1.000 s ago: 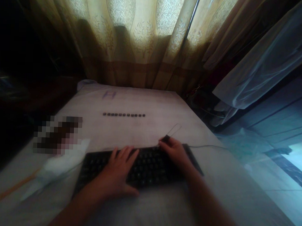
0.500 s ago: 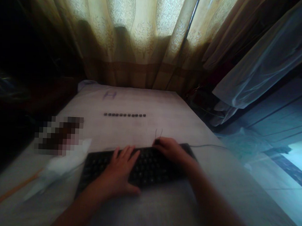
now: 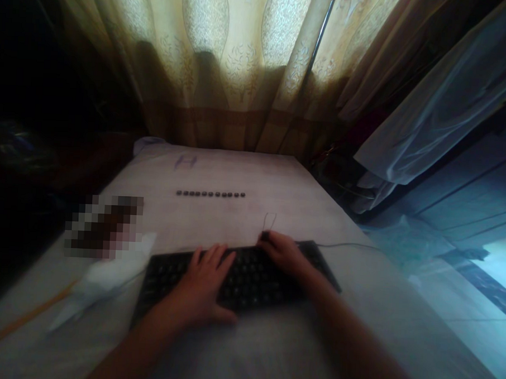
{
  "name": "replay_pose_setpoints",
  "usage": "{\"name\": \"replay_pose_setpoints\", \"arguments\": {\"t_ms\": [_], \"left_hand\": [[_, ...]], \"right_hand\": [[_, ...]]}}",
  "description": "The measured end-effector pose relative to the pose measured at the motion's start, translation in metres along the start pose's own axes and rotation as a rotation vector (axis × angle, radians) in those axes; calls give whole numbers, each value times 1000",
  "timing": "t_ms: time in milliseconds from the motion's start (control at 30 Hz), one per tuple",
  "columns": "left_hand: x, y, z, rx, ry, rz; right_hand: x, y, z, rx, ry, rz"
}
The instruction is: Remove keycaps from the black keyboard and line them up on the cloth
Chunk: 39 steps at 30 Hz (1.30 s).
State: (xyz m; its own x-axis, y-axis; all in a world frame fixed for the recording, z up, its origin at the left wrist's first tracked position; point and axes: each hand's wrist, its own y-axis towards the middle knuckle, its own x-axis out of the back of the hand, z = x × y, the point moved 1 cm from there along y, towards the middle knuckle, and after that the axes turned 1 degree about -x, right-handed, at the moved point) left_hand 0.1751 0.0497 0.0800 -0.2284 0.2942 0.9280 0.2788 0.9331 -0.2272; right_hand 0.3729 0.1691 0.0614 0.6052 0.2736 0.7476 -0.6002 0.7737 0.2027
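Left hand (image 3: 202, 285) open on black plastic keyboard (image 3: 253, 281) (likely light, stiff; grip ends); right hand (image 3: 284, 253) pinches dark wire-looped tool (image 3: 265, 235) at far edge.

There are eleven small dark pieces (image 3: 211, 194), one black keyboard (image 3: 251, 284) and one wire loop (image 3: 265, 221).

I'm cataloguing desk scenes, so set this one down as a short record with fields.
left hand: fingers spread, over the keyboard's left part
right hand: at the keyboard's far edge, holding a small dark piece with a thin wire loop
keyboard: black, lying on the table
beyond it: a row of small dark pieces; farther, a purple H-shaped mark
left side: white crumpled item, orange stick, pixelated patch
right side: thin cable
backdrop: patterned curtain
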Motion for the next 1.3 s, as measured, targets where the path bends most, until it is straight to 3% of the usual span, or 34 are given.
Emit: {"name": "replay_pose_setpoints", "arguments": {"t_ms": [333, 500, 700, 900, 1067, 1133, 1300], "left_hand": [[-4, 1, 1, -7, 7, -24], [-3, 1, 1, -13, 7, -31], [-6, 1, 4, -21, -2, -36], [-9, 2, 7, -60, -22, -57], [-1, 0, 15, -42, -71, -55], [4, -2, 24, -6, -99, -101], [16, -3, 46, 94, -42, -253]], "right_hand": [[-7, -7, -6, -49, 217, -132], [-2, -7, -1, -157, 485, -228], [-5, -8, 7, -204, 640, -221], [5, -11, 17, -225, 449, -210], [19, -18, 38, -62, 101, 44], [17, -22, 42, 3, -33, 104], [-2, -31, 43, 161, -360, 105]]}}
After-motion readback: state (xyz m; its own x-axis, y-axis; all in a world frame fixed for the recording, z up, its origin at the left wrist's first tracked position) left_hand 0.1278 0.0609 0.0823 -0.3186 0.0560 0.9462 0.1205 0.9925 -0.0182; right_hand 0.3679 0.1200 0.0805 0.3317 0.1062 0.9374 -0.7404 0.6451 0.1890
